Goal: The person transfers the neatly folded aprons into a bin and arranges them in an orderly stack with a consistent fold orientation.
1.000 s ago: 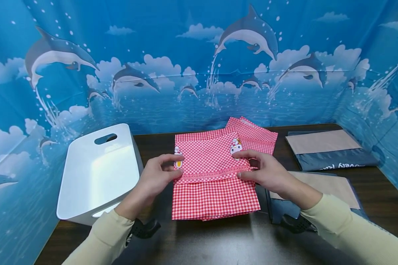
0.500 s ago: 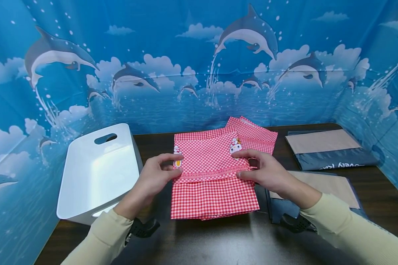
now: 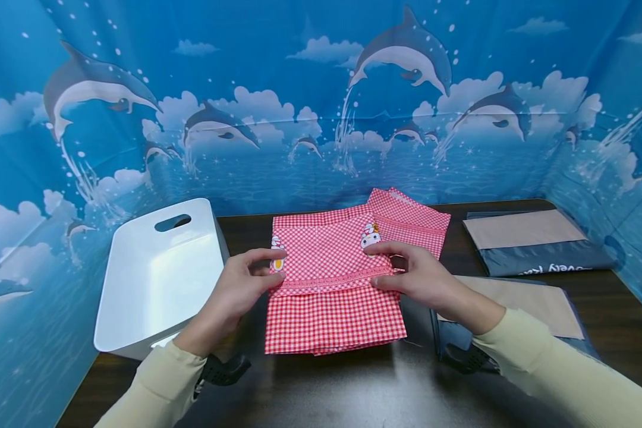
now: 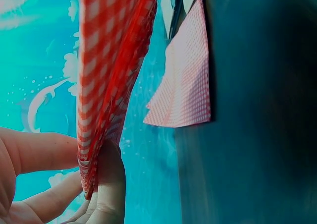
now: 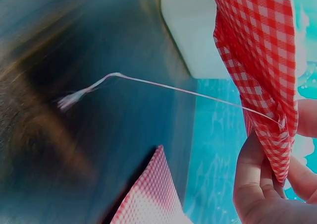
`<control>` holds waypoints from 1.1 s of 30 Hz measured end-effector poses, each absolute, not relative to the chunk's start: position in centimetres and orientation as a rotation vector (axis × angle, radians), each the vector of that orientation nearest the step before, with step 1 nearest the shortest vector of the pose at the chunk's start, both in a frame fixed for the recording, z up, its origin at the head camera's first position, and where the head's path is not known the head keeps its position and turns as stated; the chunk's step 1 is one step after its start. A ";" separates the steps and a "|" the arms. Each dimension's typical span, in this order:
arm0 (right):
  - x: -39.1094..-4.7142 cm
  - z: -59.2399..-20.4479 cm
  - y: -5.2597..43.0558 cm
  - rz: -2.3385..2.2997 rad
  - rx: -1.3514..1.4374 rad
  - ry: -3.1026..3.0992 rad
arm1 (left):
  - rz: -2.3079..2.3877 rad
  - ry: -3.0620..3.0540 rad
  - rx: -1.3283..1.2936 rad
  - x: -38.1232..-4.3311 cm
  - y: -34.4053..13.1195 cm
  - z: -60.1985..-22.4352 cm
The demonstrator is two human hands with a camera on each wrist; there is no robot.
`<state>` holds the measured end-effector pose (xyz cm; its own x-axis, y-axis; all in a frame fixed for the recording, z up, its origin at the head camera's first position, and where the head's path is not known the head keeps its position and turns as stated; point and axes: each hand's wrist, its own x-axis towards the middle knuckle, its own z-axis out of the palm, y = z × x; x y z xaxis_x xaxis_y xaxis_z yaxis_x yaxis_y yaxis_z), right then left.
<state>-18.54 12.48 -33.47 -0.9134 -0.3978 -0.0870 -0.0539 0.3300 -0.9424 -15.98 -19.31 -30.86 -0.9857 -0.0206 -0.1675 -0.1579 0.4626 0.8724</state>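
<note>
Between your hands, at the table's (image 3: 353, 386) middle, the folded red gingham cloth (image 3: 334, 285) hangs, its fold line running left to right. Your left hand (image 3: 235, 294) pinches one end, your right hand (image 3: 422, 279) the other, equally near.

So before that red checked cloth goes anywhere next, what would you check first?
1. Left hand pinches the red gingham cloth at its left edge: ok.
2. Right hand pinches its right edge: ok.
3. Folded layers stay together: ok in the wrist views.
4. Loose thread trails from the cloth: not ok, it could snag.
5. White bin sits open at the left: ok.
6. Whether the cloth has lifted off the table: cannot tell.
</note>
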 end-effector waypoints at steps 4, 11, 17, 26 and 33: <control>-18.9 -33.5 11.9 -1.618 -0.429 2.284 | 1.562 2.568 -0.175 -15.9 -19.9 -30.8; -19.2 -33.4 10.5 -1.666 -0.484 2.184 | 1.507 2.613 -0.240 -15.8 -21.4 -30.5; -19.3 -33.0 8.9 -1.697 -0.512 2.079 | 1.478 2.623 -0.300 -15.3 -22.8 -30.3; -19.5 -32.7 6.9 -1.736 -0.550 1.969 | 1.557 2.604 -0.323 -14.5 -24.5 -29.5; -19.7 -32.2 5.5 -1.792 -0.536 1.889 | 1.557 2.618 -0.356 -14.4 -25.9 -29.1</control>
<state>-19.71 5.47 -32.15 -0.8087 -0.5835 -0.0741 0.0434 0.0664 -0.9968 -14.44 -25.88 -29.07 -0.9703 -0.1600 -0.1814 -0.2358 0.4586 0.8568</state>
